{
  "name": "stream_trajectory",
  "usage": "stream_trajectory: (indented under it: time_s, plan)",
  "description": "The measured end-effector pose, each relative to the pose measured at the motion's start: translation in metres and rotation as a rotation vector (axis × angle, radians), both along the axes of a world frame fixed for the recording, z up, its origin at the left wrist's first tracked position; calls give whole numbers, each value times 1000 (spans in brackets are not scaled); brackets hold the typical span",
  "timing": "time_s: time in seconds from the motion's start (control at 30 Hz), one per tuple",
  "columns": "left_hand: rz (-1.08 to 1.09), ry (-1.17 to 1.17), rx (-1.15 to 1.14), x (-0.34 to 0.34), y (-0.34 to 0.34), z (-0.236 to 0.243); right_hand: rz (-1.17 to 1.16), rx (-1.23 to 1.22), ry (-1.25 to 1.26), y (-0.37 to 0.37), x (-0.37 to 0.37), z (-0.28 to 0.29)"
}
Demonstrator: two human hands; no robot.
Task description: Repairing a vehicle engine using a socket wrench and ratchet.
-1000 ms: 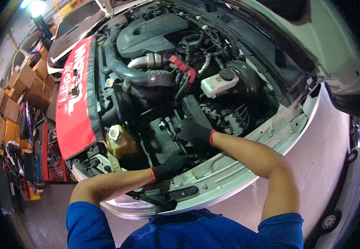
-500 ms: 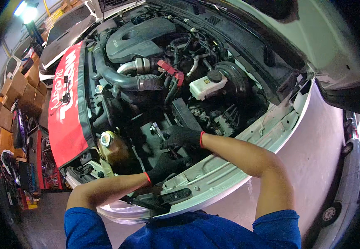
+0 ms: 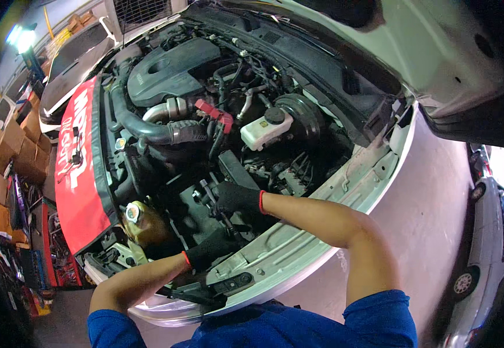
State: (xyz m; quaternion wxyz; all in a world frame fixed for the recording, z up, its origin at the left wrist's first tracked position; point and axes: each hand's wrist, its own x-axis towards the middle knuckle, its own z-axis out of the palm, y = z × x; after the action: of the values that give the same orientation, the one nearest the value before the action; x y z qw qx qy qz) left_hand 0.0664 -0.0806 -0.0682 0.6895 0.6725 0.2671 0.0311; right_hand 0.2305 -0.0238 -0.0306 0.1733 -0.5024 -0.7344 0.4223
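Observation:
Both my hands wear black gloves with red cuffs and reach into the open engine bay. My right hand (image 3: 238,198) is closed around a slim metal bar tool (image 3: 207,190), probably a ratchet or wrench, whose upper end sticks out past the fingers. A small shiny metal piece (image 3: 196,196) lies beside that end. The bar slants down toward my left hand (image 3: 212,250), which is low by the fender's inner edge. Its fingers merge with the dark parts, so its grip is hidden. A black panel (image 3: 199,217) lies under the tool.
A yellowed reservoir (image 3: 144,226) with a cap stands left of my hands. Beyond are a white fluid reservoir (image 3: 266,130), a red terminal cover (image 3: 214,115), an intake hose (image 3: 153,132) and the engine cover (image 3: 170,75). The white fender (image 3: 298,235) runs along the near side.
The view has shifted, so the engine bay sits farther left and lower. My right hand has turned the tool; its bar now shows more fully, slanting between my hands.

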Motion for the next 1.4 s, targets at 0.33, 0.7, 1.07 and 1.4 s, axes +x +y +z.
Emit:
stream_trajectory:
  time_s: [0.33,0.7,1.07,1.4]
  plan:
    - [-89,-16,-62,-1,4,0,-8,43,11,1,5,1]
    - [-1,-140,-127,7,-5,-5,298,417,-22,10,24,-24]
    - [25,-122,45,7,-7,7,196,-310,431,15,27,-47]
    - [116,-95,335,-9,5,0,-280,20,738,45,53,37]
